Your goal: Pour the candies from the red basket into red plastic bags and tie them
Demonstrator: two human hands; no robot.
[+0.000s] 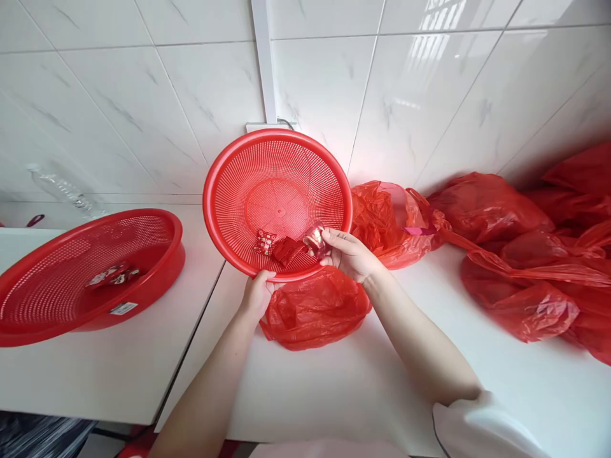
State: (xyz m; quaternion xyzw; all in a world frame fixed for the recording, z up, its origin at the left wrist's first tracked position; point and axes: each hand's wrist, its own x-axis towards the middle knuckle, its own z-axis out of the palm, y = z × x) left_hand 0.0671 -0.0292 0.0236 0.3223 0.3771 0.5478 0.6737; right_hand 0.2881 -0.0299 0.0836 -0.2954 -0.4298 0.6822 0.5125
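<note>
A round red plastic colander [279, 197] is tilted toward me above the table, with my left hand [258, 294] gripping its near rim. Inside, near the low edge, lie small red wrapped packets [287, 250], one of them patterned [264, 242]. Over the right part of the rim, my right hand [348, 251] pinches a shiny red wrapped packet [315, 238] between thumb and fingers. Under the colander a red plastic bag [317, 312] rests on the white table; its mouth is partly hidden.
Another red colander [162, 254] with a few packets stands at left, beside a clear plastic bottle [64, 191]. Several red plastic bags [491, 207] are heaped at right, one [382, 219] just behind my right hand. A tiled wall [324, 83] closes off the back.
</note>
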